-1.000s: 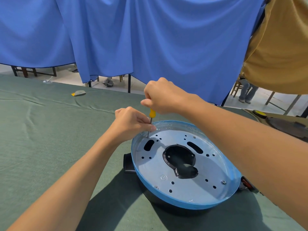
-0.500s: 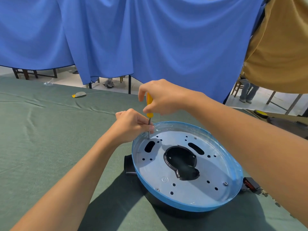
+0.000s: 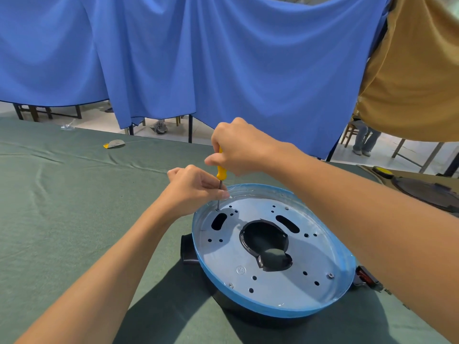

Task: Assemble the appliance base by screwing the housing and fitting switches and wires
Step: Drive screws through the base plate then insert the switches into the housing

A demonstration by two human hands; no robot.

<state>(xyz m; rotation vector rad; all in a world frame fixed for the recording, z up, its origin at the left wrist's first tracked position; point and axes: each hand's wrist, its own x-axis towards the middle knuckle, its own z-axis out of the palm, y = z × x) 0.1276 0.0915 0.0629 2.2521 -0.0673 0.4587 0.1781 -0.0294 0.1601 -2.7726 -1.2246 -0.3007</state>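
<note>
In the head view, the round appliance base [image 3: 248,301], a silver-grey metal plate inside a blue-filmed rim over a black body, lay plate-up on the wrinkled green cloth [image 3: 62,207], most likely so that its fixing holes faced the worker. A slim screwdriver [image 3: 220,171] with a yellow plastic handle and a thin steel shaft stood nearly upright at the base's far-left edge, its tip set in a hole just inside the rim. What sat under the tip looked like a small screw [image 3: 218,209], though it was too small to be sure. The right hand [image 3: 238,147] hung above that edge of the base, fingers clenched round the yellow handle, the wrist bent down so that turning force could run straight along the shaft. The left hand [image 3: 191,189] reached in from outside the base's left side and pinched the bare shaft between thumb and fingertips, apparently to steady the tip over the hole. A small red rocker switch [image 3: 365,278] stuck out at the base's right side, untouched by either hand.
</note>
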